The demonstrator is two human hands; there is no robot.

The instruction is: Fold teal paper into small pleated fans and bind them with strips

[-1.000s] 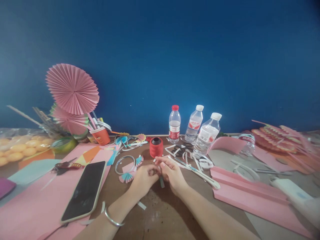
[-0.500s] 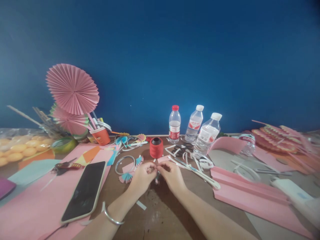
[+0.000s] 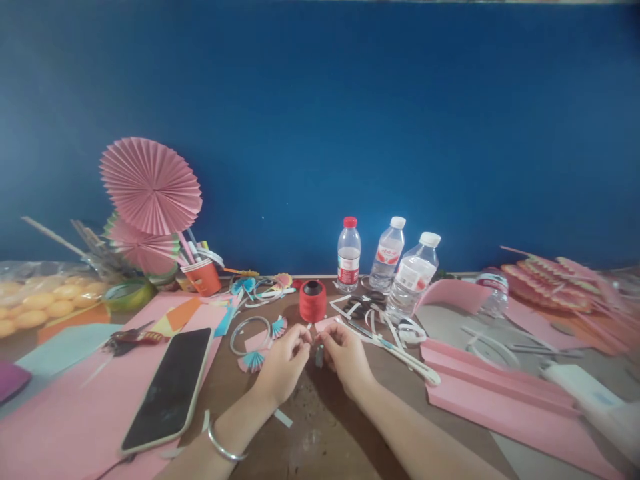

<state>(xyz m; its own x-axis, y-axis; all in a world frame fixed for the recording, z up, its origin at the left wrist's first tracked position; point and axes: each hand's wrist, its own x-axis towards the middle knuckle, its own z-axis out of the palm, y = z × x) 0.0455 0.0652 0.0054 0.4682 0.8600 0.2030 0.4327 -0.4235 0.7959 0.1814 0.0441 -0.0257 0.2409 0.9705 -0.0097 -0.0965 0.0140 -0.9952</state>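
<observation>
Both hands meet over the brown table (image 3: 320, 440), just in front of a red spool of thread (image 3: 313, 303). My left hand (image 3: 287, 360) has its fingers curled together, the fingertips nearly touching those of the other hand; what they hold is too small to make out. My right hand (image 3: 345, 353) is pinched, and a small greyish piece (image 3: 319, 359) hangs by its fingertips. Left of the hands lie a silver ring (image 3: 240, 331) and a small pink and blue folded paper fan (image 3: 253, 361).
A phone (image 3: 170, 390) lies on pink paper at the left. Behind stand an orange cup (image 3: 203, 277) with pens and three bottles (image 3: 349, 257). Scissors (image 3: 357, 307), white strips and a white-handled tool (image 3: 410, 359) lie right of the spool, beside folded pink paper (image 3: 500, 393).
The fingertips have drawn slightly apart, and the small piece below them has shifted a little to the right. The whole view has tilted slightly upward.
</observation>
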